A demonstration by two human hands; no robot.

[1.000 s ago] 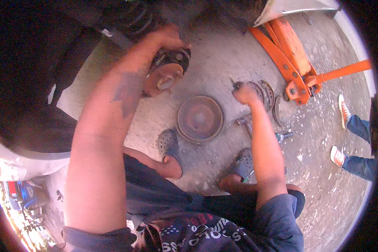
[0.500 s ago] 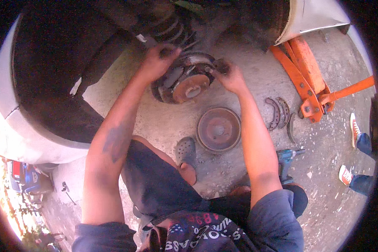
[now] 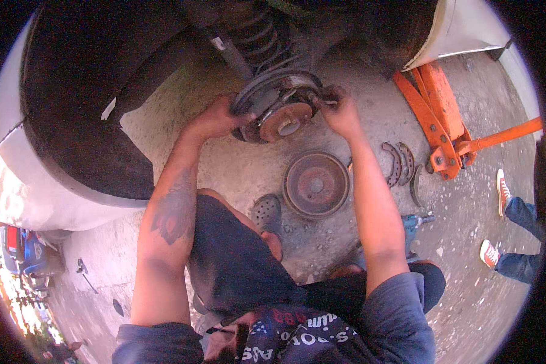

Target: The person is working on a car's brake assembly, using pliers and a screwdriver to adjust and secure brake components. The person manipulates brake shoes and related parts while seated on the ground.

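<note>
Under the raised car's wheel arch, a drum brake assembly shows its dark round backing plate and rusty wheel hub. My left hand is closed on the plate's left edge, thumb in front and the other fingers hidden behind. At the right edge, my right hand has its fingers bent together against the brake parts; what they pinch is too dark to make out. Below lies a rusty brake drum on the ground. A coil spring rises behind the assembly.
Curved brake shoes lie right of the drum. Farther right stands an orange floor jack with a long handle. A teal power drill rests by my right arm. Another person's red shoes are at the far right; a wrench-like tool lies left.
My left hand has come down from the top of the brake assembly to its left edge. My right hand stays at the right edge. The view has shifted slightly.
</note>
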